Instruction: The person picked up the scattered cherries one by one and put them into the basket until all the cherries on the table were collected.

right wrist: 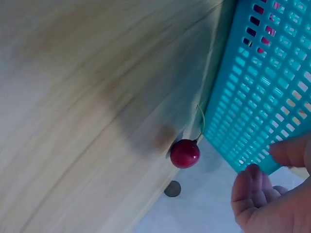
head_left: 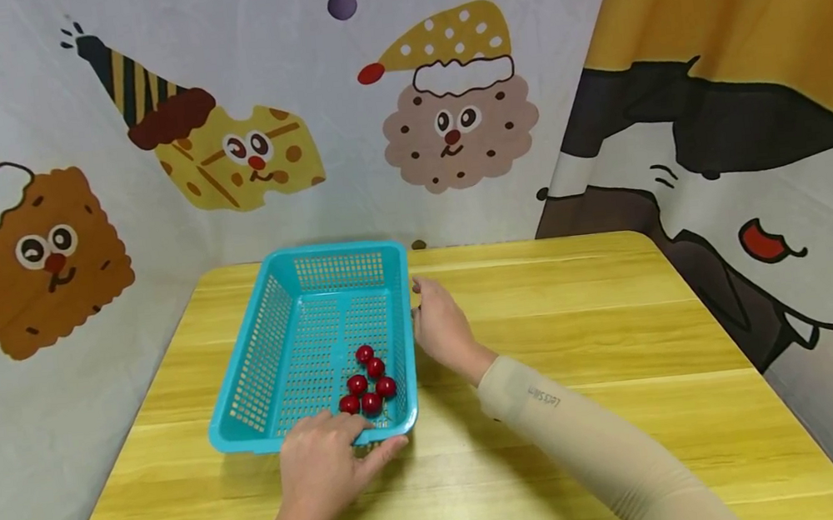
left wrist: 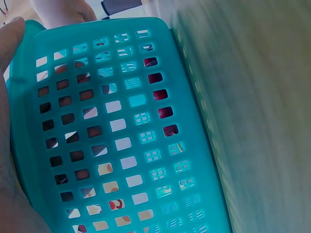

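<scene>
A turquoise plastic basket (head_left: pixel 402 328) with perforated walls stands on the table. Several glossy red cherries (head_left: pixel 372 404) lie inside, in its near right corner. My left hand (head_left: pixel 324 470) grips the near rim, fingers over the top and thumb along the outside. Beside the right wall is my right hand (head_left: pixel 444 324), its fingers loosely bent, with nothing visible between them. The right wrist view shows a single cherry (right wrist: pixel 185 154) with a green stem outside the basket, close to its wall and apart from the fingers. In the head view that cherry cannot be made out.
The yellow wood-grain table (head_left: pixel 581 328) extends to the right of the basket and in front of it. Behind its far edge hangs a white curtain (head_left: pixel 347 166) with cartoon prints. Another printed curtain (head_left: pixel 743 136) hangs at the right.
</scene>
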{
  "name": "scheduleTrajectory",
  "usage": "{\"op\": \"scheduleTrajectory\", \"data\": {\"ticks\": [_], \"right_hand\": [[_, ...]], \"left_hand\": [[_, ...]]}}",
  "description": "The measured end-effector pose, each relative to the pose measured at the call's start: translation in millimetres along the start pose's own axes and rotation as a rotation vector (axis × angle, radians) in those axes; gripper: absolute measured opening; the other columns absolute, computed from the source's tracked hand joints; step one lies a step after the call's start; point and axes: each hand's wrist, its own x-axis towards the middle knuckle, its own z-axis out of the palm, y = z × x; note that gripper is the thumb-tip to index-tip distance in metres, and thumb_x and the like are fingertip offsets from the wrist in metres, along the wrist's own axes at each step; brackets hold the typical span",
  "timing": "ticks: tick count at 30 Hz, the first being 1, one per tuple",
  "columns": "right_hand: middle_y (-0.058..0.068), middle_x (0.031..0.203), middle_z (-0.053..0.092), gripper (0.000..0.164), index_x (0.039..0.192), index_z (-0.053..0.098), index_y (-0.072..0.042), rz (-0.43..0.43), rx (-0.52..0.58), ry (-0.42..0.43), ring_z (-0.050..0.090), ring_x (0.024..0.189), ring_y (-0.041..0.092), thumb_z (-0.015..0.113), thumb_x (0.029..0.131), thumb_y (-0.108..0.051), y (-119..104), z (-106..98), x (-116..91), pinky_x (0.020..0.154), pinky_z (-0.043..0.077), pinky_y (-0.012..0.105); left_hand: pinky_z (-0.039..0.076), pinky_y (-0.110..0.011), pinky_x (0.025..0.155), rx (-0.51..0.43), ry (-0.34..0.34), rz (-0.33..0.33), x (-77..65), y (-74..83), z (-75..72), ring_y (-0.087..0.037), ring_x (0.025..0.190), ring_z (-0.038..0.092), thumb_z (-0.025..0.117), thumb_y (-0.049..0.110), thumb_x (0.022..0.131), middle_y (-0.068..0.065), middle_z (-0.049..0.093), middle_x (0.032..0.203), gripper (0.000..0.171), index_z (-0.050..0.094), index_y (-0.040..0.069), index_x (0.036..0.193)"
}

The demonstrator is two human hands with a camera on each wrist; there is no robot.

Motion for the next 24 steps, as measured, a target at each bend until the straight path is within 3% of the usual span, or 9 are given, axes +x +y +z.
{"op": "scheduleTrajectory", "data": {"ticks": [3, 9, 16, 24], "right_hand": [[0.009, 0.137, 0.059, 0.049, 0.143, 0.046, -0.008, 0.004, 0.033, -0.078, 0.056, 0.128, 0.027, 0.058, 0.096, -0.007, 2, 1, -1, 0.108, 0.046, 0.044], [0.003, 0.128, 0.065, 0.032, 0.128, 0.06, -0.022, -0.094, 0.018, -0.24, 0.059, 0.122, 0.021, 0.053, 0.098, -0.011, 10, 8, -5, 0.107, 0.046, 0.042], [0.008, 0.119, 0.063, 0.029, 0.123, 0.058, -0.01, -0.098, -0.078, -0.303, 0.06, 0.113, 0.025, 0.059, 0.095, -0.017, 15, 10, -9, 0.103, 0.049, 0.043], [0.01, 0.115, 0.065, 0.03, 0.122, 0.06, -0.007, -0.202, -0.065, -0.299, 0.063, 0.109, 0.024, 0.063, 0.093, -0.017, 19, 18, -11, 0.102, 0.05, 0.042]], "left_hand": [[0.034, -0.024, 0.047, 0.001, -0.002, -0.003, -0.5, 0.2, -0.1, -0.012, 0.05, 0.053, 0.076, 0.073, 0.063, 0.01, 0.064, 0.058, 0.047, 0.07, 0.026, 0.066], [0.035, -0.025, 0.047, 0.004, -0.003, -0.003, -0.8, 0.5, -0.1, -0.013, 0.051, 0.054, 0.075, 0.073, 0.064, 0.01, 0.065, 0.059, 0.047, 0.07, 0.027, 0.067], [0.036, -0.027, 0.048, 0.006, 0.003, -0.002, -0.7, 0.9, -0.1, -0.013, 0.05, 0.053, 0.077, 0.072, 0.062, 0.01, 0.064, 0.059, 0.047, 0.07, 0.027, 0.067], [0.035, -0.025, 0.047, 0.007, 0.005, -0.002, -0.3, 0.9, -0.3, -0.012, 0.05, 0.052, 0.075, 0.074, 0.064, 0.01, 0.063, 0.058, 0.048, 0.07, 0.027, 0.066]]}}
